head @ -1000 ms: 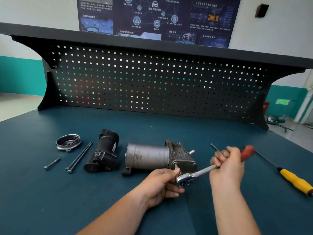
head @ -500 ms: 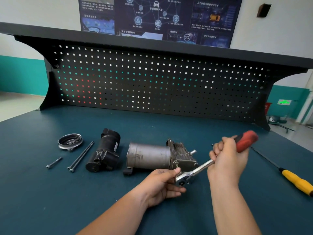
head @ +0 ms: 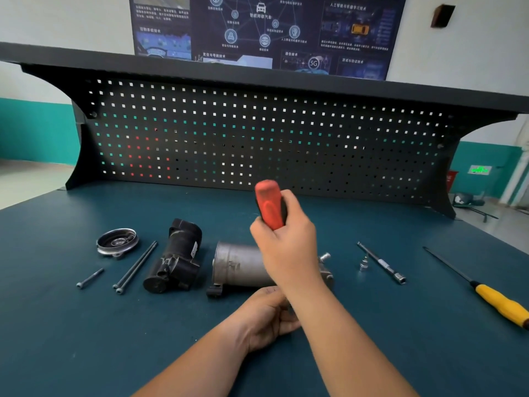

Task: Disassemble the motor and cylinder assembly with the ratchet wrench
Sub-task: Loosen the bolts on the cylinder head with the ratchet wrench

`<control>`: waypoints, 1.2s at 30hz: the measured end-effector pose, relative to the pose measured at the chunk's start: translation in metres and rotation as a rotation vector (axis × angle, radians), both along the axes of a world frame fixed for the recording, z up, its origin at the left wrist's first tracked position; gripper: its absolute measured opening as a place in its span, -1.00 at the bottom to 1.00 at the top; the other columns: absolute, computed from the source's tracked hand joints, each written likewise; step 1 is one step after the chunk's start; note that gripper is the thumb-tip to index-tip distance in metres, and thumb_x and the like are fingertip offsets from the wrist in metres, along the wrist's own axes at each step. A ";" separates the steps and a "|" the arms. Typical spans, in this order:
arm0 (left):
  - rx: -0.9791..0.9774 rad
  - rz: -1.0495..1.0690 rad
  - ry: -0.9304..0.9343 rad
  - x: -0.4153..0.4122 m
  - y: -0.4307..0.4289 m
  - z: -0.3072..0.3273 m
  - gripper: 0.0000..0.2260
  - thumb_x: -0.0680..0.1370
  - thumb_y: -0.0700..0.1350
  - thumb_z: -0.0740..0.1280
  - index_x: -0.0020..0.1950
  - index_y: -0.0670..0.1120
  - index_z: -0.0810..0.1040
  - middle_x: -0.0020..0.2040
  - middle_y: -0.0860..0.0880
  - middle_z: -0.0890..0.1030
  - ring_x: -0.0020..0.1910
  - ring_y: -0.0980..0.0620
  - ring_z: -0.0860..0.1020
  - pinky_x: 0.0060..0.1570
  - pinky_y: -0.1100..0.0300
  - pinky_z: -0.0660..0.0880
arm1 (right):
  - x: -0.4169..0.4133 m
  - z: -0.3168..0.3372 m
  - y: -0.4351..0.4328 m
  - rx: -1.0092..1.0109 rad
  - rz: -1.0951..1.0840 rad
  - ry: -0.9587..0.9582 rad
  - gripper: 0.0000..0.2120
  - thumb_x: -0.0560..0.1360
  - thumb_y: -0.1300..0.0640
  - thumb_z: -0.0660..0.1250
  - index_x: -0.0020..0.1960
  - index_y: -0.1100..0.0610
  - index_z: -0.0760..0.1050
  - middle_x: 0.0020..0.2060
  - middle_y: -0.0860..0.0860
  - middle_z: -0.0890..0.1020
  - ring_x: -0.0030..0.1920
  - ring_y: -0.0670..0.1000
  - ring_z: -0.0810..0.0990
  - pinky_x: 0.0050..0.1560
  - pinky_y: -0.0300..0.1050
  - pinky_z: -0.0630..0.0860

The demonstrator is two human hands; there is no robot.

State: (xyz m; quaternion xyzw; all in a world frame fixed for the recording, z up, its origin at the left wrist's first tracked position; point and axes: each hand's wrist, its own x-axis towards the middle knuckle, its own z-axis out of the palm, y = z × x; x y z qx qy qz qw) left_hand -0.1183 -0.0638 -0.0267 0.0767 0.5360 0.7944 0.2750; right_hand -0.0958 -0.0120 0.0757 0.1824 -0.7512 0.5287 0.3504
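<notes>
Red-handled ratchet wrench stood nearly upright in the right grip, clasped by its handle, above the grey motor and cylinder assembly lying on the bench. The left grip curled at its near side, perhaps on the wrench head; I could not tell.

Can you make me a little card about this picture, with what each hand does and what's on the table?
Right hand: grips red ratchet handle above grey motor cylinder
Left hand: near the cylinder's front, partly hidden under right arm; grip unclear
Left of cylinder: black housing, two long bolts, short bolt, round cap
Right of cylinder: socket, extension bar, yellow screwdriver
Surface: blue table
</notes>
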 end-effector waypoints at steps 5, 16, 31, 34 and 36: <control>-0.045 0.000 0.028 0.002 0.002 0.001 -0.58 0.60 -0.19 0.21 -0.41 -0.03 0.67 -0.35 0.02 0.66 -0.36 0.12 0.64 -0.26 0.28 0.52 | -0.003 0.003 0.010 -0.110 -0.040 -0.037 -0.82 0.28 0.16 0.21 -0.35 -0.08 0.24 -0.54 -0.13 0.26 -0.48 -0.10 0.18 -0.47 -0.26 0.16; -0.016 0.019 0.023 0.004 0.002 0.006 -0.80 0.43 -0.04 0.35 -0.15 -0.18 0.48 -0.31 -0.08 0.61 -0.45 0.05 0.64 -0.60 0.36 0.44 | -0.002 0.000 0.049 -0.699 -0.071 -0.100 -0.75 0.38 0.29 0.28 -0.29 -0.05 0.37 -0.53 -0.08 0.34 -0.55 -0.08 0.26 -0.52 -0.22 0.23; -0.022 0.022 0.043 0.004 0.003 0.004 -0.81 0.53 -0.10 0.31 -0.26 -0.13 0.52 -0.37 -0.06 0.64 -0.48 0.03 0.63 -0.62 0.34 0.43 | 0.005 -0.062 0.104 -1.482 -0.128 -0.152 -0.77 0.51 0.26 0.12 -0.28 0.06 0.18 -0.58 -0.14 0.27 -0.59 -0.14 0.23 -0.59 -0.31 0.15; -0.020 0.014 0.045 0.003 0.002 0.005 -0.84 0.46 -0.07 0.34 -0.22 -0.15 0.52 -0.38 -0.05 0.63 -0.46 0.02 0.64 -0.61 0.34 0.44 | 0.004 -0.047 0.097 -1.332 -0.136 -0.079 -0.79 0.49 0.29 0.12 -0.24 0.06 0.20 -0.59 -0.14 0.28 -0.59 -0.14 0.24 -0.59 -0.30 0.15; -0.017 0.000 0.044 0.004 0.002 0.006 -0.84 0.47 -0.06 0.34 -0.20 -0.15 0.55 -0.35 -0.06 0.65 -0.44 0.03 0.65 -0.58 0.35 0.45 | 0.005 -0.036 0.090 -1.219 -0.129 -0.031 -0.77 0.49 0.34 0.13 -0.23 0.05 0.21 -0.59 -0.14 0.30 -0.59 -0.15 0.24 -0.60 -0.29 0.15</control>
